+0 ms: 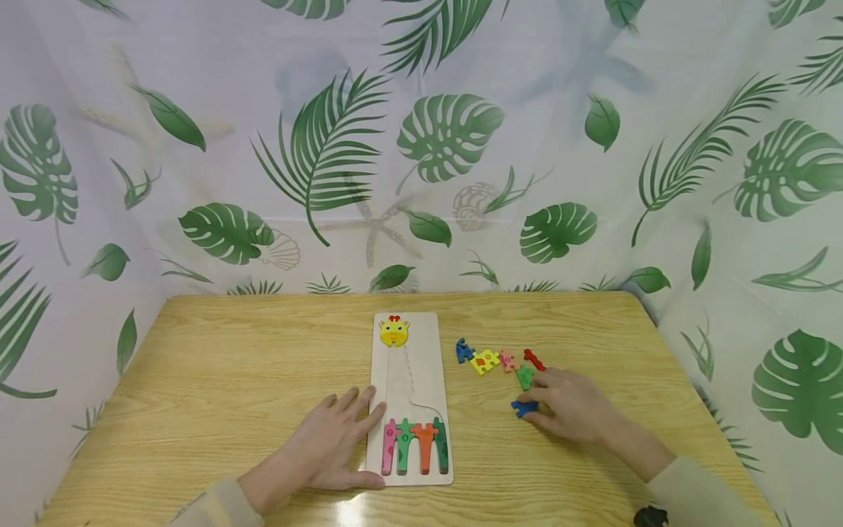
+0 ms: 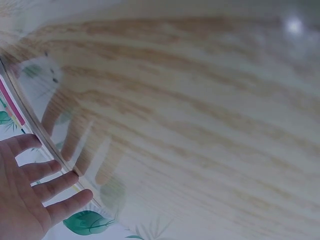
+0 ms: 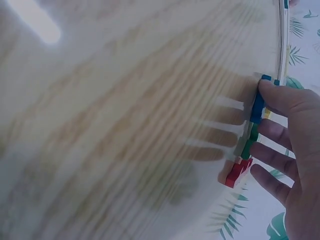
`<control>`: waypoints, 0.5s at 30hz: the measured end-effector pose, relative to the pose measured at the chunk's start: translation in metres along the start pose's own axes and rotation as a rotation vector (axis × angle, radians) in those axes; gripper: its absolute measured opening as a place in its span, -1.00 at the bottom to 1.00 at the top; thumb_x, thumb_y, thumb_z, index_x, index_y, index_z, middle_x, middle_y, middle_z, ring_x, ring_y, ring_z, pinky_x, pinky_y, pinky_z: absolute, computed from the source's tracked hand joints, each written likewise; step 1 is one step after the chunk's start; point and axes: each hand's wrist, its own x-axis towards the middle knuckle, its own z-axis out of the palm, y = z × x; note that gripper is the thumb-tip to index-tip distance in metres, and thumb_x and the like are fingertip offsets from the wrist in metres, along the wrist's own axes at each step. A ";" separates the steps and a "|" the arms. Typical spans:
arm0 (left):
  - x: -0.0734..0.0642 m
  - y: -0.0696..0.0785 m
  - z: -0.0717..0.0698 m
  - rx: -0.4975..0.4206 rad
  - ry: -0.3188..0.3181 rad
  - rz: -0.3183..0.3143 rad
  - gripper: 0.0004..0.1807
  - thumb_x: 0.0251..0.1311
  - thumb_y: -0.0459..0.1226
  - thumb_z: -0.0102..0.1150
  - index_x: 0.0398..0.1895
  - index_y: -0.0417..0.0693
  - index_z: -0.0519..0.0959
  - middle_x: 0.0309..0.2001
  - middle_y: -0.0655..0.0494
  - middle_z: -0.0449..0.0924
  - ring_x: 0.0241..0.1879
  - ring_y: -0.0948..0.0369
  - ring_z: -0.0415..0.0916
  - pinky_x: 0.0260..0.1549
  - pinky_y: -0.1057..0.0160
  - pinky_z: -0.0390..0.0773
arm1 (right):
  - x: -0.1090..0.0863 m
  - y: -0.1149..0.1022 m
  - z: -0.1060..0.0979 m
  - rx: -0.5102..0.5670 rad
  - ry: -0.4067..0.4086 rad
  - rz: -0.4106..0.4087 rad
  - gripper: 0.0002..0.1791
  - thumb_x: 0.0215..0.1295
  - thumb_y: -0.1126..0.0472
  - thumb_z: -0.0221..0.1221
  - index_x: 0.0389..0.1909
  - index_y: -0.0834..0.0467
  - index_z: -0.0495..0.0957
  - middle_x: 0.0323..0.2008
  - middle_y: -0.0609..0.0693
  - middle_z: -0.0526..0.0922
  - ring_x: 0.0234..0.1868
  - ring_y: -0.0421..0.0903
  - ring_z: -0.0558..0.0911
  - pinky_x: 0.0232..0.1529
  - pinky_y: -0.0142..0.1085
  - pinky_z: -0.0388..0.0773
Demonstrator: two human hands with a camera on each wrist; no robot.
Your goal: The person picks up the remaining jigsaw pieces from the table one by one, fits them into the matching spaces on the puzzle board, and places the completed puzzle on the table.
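Note:
A pale wooden giraffe puzzle board (image 1: 421, 366) lies on the table. Its yellow giraffe head piece (image 1: 394, 331) sits at the top, and pink, green, orange and dark green leg pieces (image 1: 426, 448) fill the bottom. The neck and body recess between them is bare. My left hand (image 1: 339, 443) rests along the board's left edge with fingers spread, also seen in the left wrist view. To the right of the board, my right hand (image 1: 569, 406) pinches a blue puzzle piece (image 1: 524, 408) between thumb and index finger. In the right wrist view that blue piece (image 3: 257, 107) stands by the thumb.
Beyond the right hand lie loose puzzle pieces: a dark blue one (image 1: 464, 350), a yellow one (image 1: 485, 361), a pink one (image 1: 508, 359), a green one (image 1: 525, 376) and a red one (image 1: 534, 359). A leaf-print cloth (image 1: 421, 241) hangs behind the wooden table (image 1: 263, 351).

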 end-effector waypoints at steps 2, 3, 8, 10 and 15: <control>0.000 0.000 0.000 0.000 -0.001 0.000 0.22 0.11 0.69 -0.20 0.63 0.09 0.28 0.63 -0.12 0.27 0.51 -0.12 0.41 0.35 -0.15 0.57 | 0.000 -0.001 0.001 0.007 0.009 -0.010 -0.76 0.25 -0.06 0.47 -0.10 -0.13 0.82 -0.33 -0.25 0.60 -0.38 -0.40 0.37 -0.31 -0.37 0.54; 0.000 0.000 0.000 0.001 -0.001 0.000 0.22 0.11 0.69 -0.20 0.63 0.09 0.28 0.63 -0.12 0.27 0.51 -0.12 0.41 0.35 -0.15 0.57 | 0.001 -0.002 0.001 0.012 0.016 -0.017 -0.77 0.25 -0.06 0.47 -0.11 -0.12 0.82 -0.34 -0.25 0.59 -0.40 -0.40 0.35 -0.32 -0.38 0.52; 0.000 0.001 0.000 0.004 0.005 0.000 0.22 0.11 0.69 -0.20 0.63 0.09 0.29 0.63 -0.12 0.27 0.50 -0.12 0.42 0.33 -0.14 0.58 | 0.002 -0.004 0.002 0.037 0.045 -0.039 -0.78 0.24 -0.04 0.48 -0.13 -0.11 0.83 -0.38 -0.25 0.58 -0.42 -0.42 0.29 -0.36 -0.44 0.44; 0.000 0.001 0.000 0.003 0.006 -0.001 0.22 0.11 0.69 -0.20 0.63 0.10 0.29 0.63 -0.12 0.28 0.50 -0.12 0.42 0.33 -0.13 0.59 | 0.003 -0.005 0.003 0.043 0.054 -0.047 -0.78 0.24 -0.04 0.48 -0.14 -0.11 0.84 -0.39 -0.25 0.58 -0.43 -0.43 0.28 -0.37 -0.46 0.41; 0.000 0.001 0.001 0.003 0.008 -0.003 0.22 0.11 0.69 -0.21 0.64 0.11 0.28 0.63 -0.11 0.28 0.50 -0.13 0.41 0.32 -0.13 0.59 | 0.005 -0.007 0.003 0.054 0.077 -0.070 -0.78 0.24 -0.04 0.48 -0.14 -0.10 0.85 -0.41 -0.26 0.57 -0.44 -0.44 0.26 -0.39 -0.49 0.35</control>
